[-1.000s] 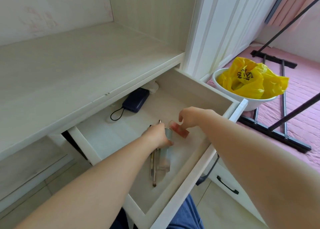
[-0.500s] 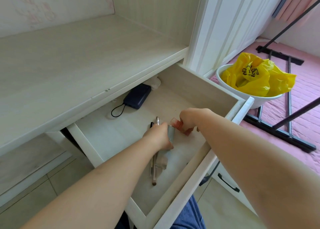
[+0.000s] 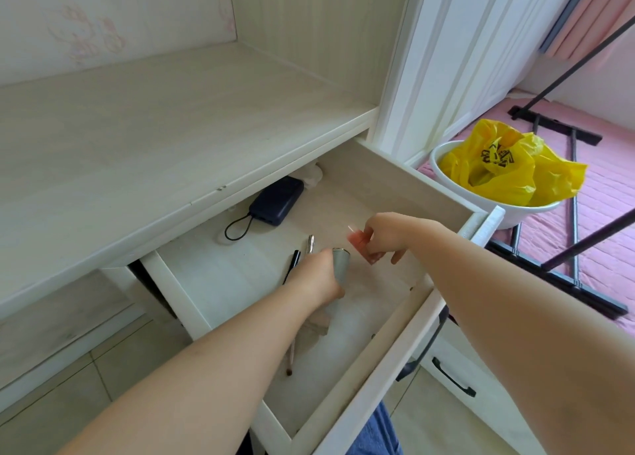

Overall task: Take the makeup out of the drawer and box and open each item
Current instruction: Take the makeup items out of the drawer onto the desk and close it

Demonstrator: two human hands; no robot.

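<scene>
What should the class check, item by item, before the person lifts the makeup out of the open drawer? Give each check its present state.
1. Drawer pulled open far enough to lift things out: ok.
2. Left hand closed on the grey tube: ok.
3. Right hand pinching the pink item: ok.
4. Pens gathered too: cannot tell, the left hand hides most of them.
5. Desk top has bare room to set items down: ok.
6. Any item opened yet: cannot tell, the caps are hidden or blurred.
</scene>
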